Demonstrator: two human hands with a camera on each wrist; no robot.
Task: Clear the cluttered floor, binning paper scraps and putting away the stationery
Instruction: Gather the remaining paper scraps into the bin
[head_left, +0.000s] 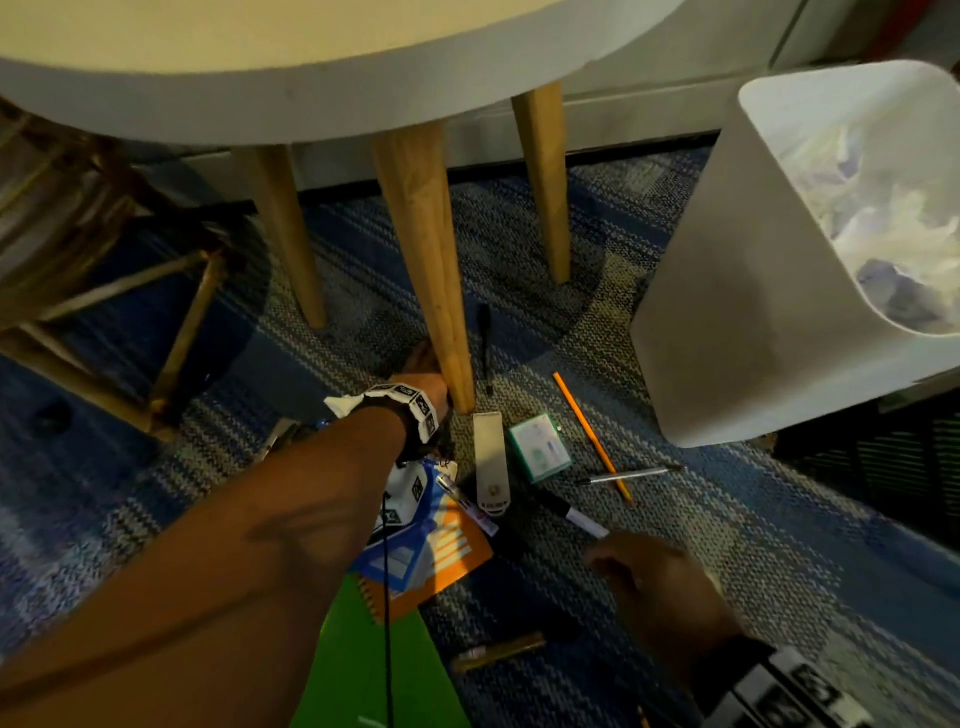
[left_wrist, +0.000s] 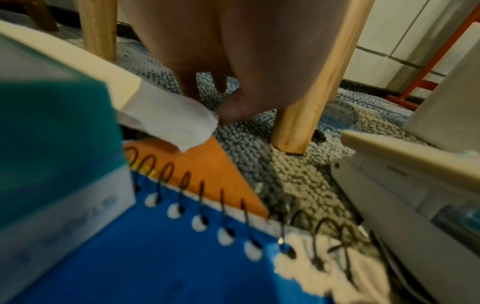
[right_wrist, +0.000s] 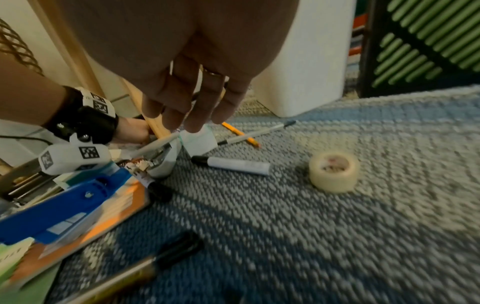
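My left hand (head_left: 422, 370) reaches down beside a wooden table leg (head_left: 434, 291), fingertips (left_wrist: 221, 87) near the carpet with nothing visible between them. A white paper scrap (left_wrist: 168, 117) lies against its thumb, over an orange and blue spiral notebook (left_wrist: 161, 246). My right hand (head_left: 649, 566) hovers open, fingers relaxed, just above a white marker (head_left: 584, 522). Around it lie a white stapler (head_left: 491, 457), a green and white box (head_left: 540, 449), an orange pencil (head_left: 592, 436), a silver pen (head_left: 628, 475), a black pen (head_left: 485, 353) and a tape roll (right_wrist: 333, 172).
A white bin (head_left: 727, 312) holding crumpled paper stands at the right. A round white table (head_left: 311, 67) overhangs the far side, with a wicker chair (head_left: 104, 291) at the left. A green folder (head_left: 374, 649) and a dark marker (head_left: 498, 657) lie near me.
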